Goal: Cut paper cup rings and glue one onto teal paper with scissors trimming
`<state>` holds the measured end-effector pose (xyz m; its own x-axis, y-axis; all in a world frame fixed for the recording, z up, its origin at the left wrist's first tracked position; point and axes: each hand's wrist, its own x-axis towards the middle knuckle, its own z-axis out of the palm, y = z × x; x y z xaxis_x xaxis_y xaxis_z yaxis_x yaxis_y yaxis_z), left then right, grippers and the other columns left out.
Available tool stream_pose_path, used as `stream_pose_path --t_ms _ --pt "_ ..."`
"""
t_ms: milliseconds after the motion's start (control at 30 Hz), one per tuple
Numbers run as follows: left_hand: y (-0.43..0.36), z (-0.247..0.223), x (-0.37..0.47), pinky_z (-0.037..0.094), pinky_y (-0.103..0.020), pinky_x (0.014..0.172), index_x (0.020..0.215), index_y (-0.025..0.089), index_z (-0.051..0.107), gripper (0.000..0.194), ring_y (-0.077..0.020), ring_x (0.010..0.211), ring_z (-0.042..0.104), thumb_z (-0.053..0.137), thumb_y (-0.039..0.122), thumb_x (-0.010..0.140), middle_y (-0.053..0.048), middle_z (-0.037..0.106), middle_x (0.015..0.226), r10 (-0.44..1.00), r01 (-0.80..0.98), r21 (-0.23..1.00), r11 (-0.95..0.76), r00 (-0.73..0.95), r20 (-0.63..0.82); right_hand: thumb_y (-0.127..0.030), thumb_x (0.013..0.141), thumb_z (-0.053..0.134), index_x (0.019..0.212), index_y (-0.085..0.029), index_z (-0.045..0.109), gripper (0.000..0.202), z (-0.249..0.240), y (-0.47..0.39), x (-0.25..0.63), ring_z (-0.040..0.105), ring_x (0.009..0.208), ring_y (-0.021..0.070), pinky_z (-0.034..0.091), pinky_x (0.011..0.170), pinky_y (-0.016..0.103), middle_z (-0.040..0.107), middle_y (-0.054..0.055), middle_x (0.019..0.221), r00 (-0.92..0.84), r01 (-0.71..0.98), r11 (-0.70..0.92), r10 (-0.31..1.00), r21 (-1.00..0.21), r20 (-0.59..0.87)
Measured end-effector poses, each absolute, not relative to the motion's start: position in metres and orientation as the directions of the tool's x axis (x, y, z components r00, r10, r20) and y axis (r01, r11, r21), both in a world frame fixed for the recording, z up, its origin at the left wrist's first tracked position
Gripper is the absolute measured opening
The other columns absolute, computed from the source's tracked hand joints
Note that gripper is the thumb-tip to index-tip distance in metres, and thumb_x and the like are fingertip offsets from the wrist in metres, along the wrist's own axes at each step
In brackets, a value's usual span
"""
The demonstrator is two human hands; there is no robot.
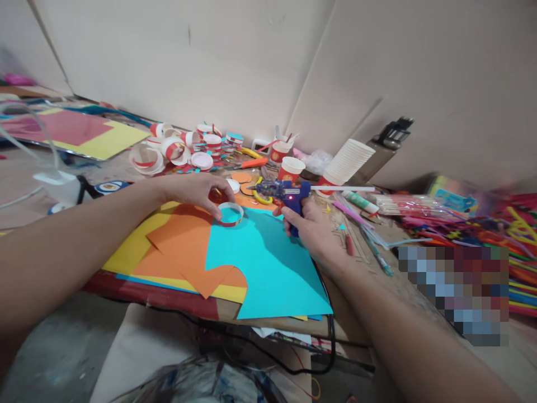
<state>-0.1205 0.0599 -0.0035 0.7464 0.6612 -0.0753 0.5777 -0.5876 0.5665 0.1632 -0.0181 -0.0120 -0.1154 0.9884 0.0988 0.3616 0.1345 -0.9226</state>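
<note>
My left hand (195, 195) curls at the edge of a short ring cut from a paper cup (232, 224), thumb and fingers closed on its left side. The ring rests on a turquoise paper sheet (272, 263) with a curved cutout at its lower left. A blue hot glue gun (293, 192) is gripped in my right hand (309, 224), its small red light lit. A white glue stick (344, 189) sticks out of the gun's back. Its nozzle points left, a little above and right of the ring. Orange paper (180, 240) and yellow paper (134, 240) lie under the turquoise sheet.
Cut cup pieces (174, 148) crowd the back left. Behind the gun stand a red-and-white paper cup (291, 168), a leaning cup stack (348, 159) and a dark bottle (384, 148). Colourful pipe cleaners (520, 224) lie right. A black cable (333, 341) hangs over the front edge.
</note>
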Motion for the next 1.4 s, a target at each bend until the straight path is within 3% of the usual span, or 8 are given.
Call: stream_pose_path --t_ms 167,300,467,700,1167,1400 --pt "0.061 -0.007 -0.121 0.043 -0.029 0.091 0.112 0.023 0.066 0.056 -0.0216 0.107 0.061 0.075 0.052 0.066 -0.005 0.067 0.118 0.697 0.618 0.534 -0.578 0.714 -0.072 -0.036 0.086 0.058 0.102 -0.017 0.060 0.025 -0.007 -0.032 0.149 0.061 0.072 0.0192 0.047 0.062 0.031 0.067 0.007 0.085 -0.208 0.635 0.237 0.969 -0.735 0.132" --pt "0.061 -0.008 -0.121 0.042 -0.029 0.094 0.114 0.022 0.065 0.059 -0.0219 0.109 0.060 0.076 0.053 0.064 -0.005 0.067 0.120 0.706 0.628 0.533 -0.567 0.703 -0.078 -0.030 0.088 0.057 0.123 -0.015 0.054 0.038 -0.007 -0.035 0.138 0.062 0.097 0.0278 0.049 0.078 0.037 0.068 0.013 0.109 -0.264 0.748 0.307 0.951 -0.588 0.161" --pt "0.058 -0.005 -0.118 0.042 -0.029 0.094 0.112 0.021 0.065 0.057 -0.0211 0.108 0.060 0.074 0.052 0.065 -0.004 0.067 0.118 0.715 0.645 0.512 -0.567 0.695 -0.083 -0.031 0.091 0.053 0.131 -0.015 0.049 0.043 -0.005 -0.035 0.131 0.063 0.101 0.0303 0.049 0.078 0.039 0.067 0.016 0.115 -0.297 0.794 0.316 0.947 -0.520 0.121" --pt "0.060 -0.006 -0.119 0.043 -0.027 0.087 0.110 0.020 0.065 0.055 -0.0198 0.101 0.061 0.075 0.051 0.065 -0.004 0.067 0.111 0.711 0.642 0.515 -0.568 0.698 -0.087 -0.030 0.091 0.051 0.132 -0.011 0.047 0.045 -0.001 -0.035 0.124 0.063 0.101 0.0316 0.049 0.081 0.042 0.067 0.018 0.112 -0.312 0.814 0.310 0.947 -0.490 0.081" --pt "0.060 -0.005 -0.118 0.041 -0.027 0.089 0.108 0.021 0.066 0.052 -0.0199 0.104 0.060 0.076 0.049 0.065 -0.003 0.066 0.111 0.699 0.627 0.522 -0.578 0.711 -0.080 -0.027 0.090 0.053 0.134 -0.018 0.047 0.045 -0.002 -0.036 0.121 0.063 0.103 0.0285 0.048 0.080 0.038 0.067 0.013 0.117 -0.377 0.765 0.372 0.921 -0.525 0.104" --pt "0.061 -0.006 -0.119 0.041 -0.027 0.088 0.111 0.021 0.065 0.058 -0.0201 0.102 0.060 0.075 0.053 0.064 -0.004 0.066 0.112 0.713 0.653 0.496 -0.573 0.695 -0.091 -0.028 0.092 0.050 0.132 -0.011 0.048 0.044 0.002 -0.035 0.120 0.063 0.104 0.0316 0.048 0.084 0.042 0.067 0.018 0.113 -0.309 0.829 0.307 0.948 -0.467 0.075"
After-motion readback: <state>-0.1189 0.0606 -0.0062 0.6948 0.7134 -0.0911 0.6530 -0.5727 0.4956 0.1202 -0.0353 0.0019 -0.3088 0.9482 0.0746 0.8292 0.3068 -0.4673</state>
